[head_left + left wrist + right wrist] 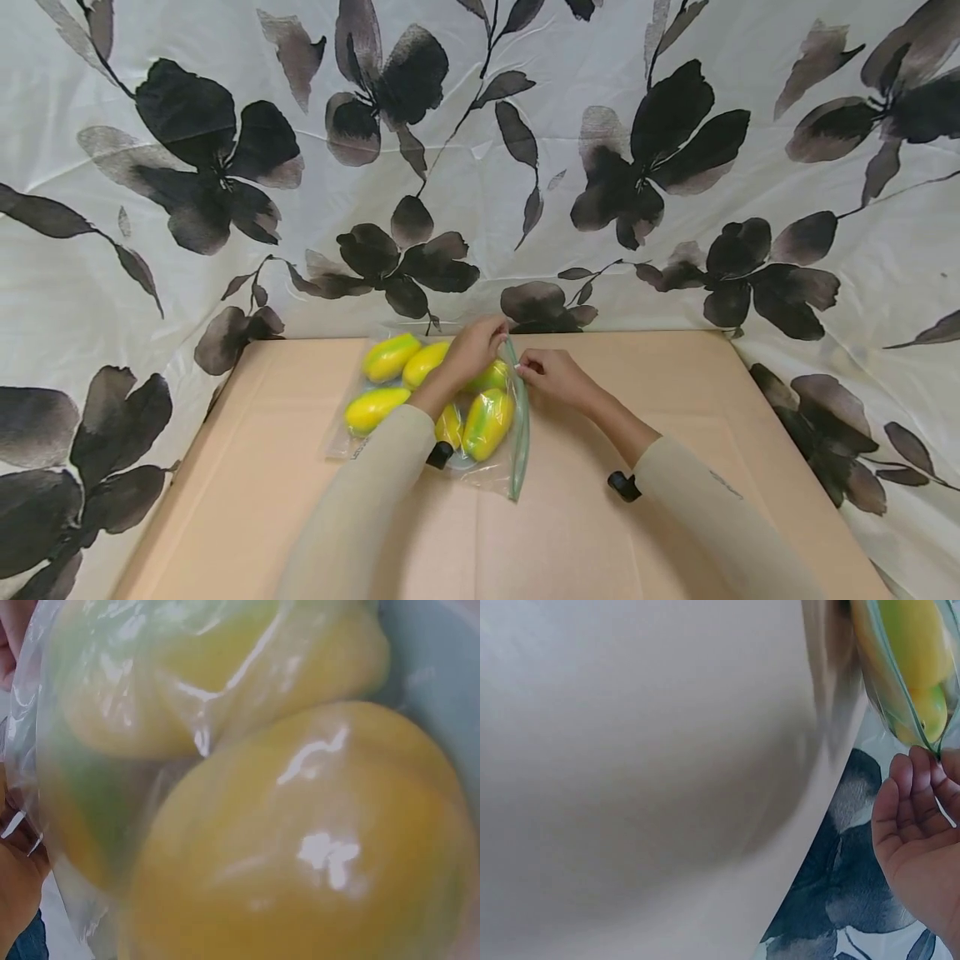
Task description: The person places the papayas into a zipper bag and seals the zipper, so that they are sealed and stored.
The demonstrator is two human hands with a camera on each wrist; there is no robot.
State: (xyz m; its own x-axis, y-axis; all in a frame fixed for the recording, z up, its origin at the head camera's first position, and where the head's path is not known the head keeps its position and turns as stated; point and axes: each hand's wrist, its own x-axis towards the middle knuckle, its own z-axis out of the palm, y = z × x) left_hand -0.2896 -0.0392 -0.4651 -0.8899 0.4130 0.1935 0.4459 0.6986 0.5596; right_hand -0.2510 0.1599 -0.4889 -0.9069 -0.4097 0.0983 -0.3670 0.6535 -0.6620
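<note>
A clear zip bag (519, 450) with a green zip strip along its right side lies on the cardboard. Inside are several yellow-green mangoes (487, 423), smooth and glossy. My left hand (471, 350) reaches across the bag and pinches the far end of the strip. A little nearer, my right hand (557, 378) pinches the strip's edge from the right. In the right wrist view, fingertips and thumb of the right hand (922, 832) meet at the bag's edge, its mouth parted slightly above them. Mangoes under shiny plastic (300, 832) fill most of the left wrist view.
A tan cardboard sheet (585, 517) forms the work surface, with its far edge just beyond the hands. White cloth with dark flowers (525, 183) hangs behind and spreads along both sides. Black wrist cameras (624, 486) sit at both cuffs.
</note>
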